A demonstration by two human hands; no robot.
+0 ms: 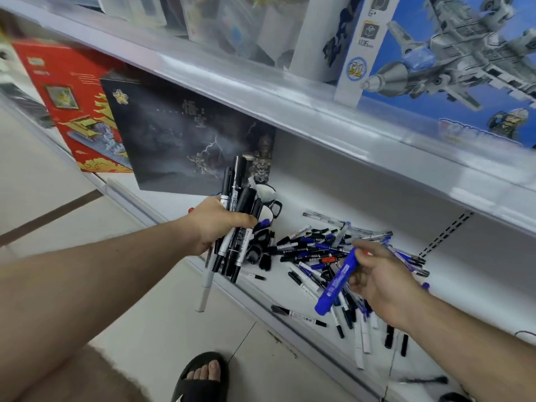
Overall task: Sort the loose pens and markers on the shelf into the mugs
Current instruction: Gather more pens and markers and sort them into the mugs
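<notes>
Risk, left side: the left hand (216, 224) grips a thick bundle of black markers (236, 216), fingers curled round the middle of it, held above the front edge of the shelf (333, 204). The barrels stick out unevenly above and below the fist; one white-barrelled pen (206, 282) hangs far lower than the rest and looks likely to slide out onto the floor if the grip loosens or another pen is pushed in.

Risk, right side: the right hand (377, 271) pinches one blue marker (338, 282) near its upper end between thumb and fingertips, its long body angled down over the shelf lip. Held so near the end, it could swing or drop.

Risk, sorting: the mug (268, 198), white with a black handle, stands just behind the bundle and is partly hidden by it. Whether a second mug is present cannot be told. Tipping the whole bundle in at once could knock the mug over or overfill it.

Item, loose pens and markers: a tangled heap (319, 250) lies on the white shelf between the two hands, reaching right under the right wrist. Mostly black-and-white and blue barrels, one with a red-orange band, several clear-bodied pens at the back. Stragglers lie near the front lip, where a sweep of the arm may push them off.

Sorting looks well short of finished.
</notes>
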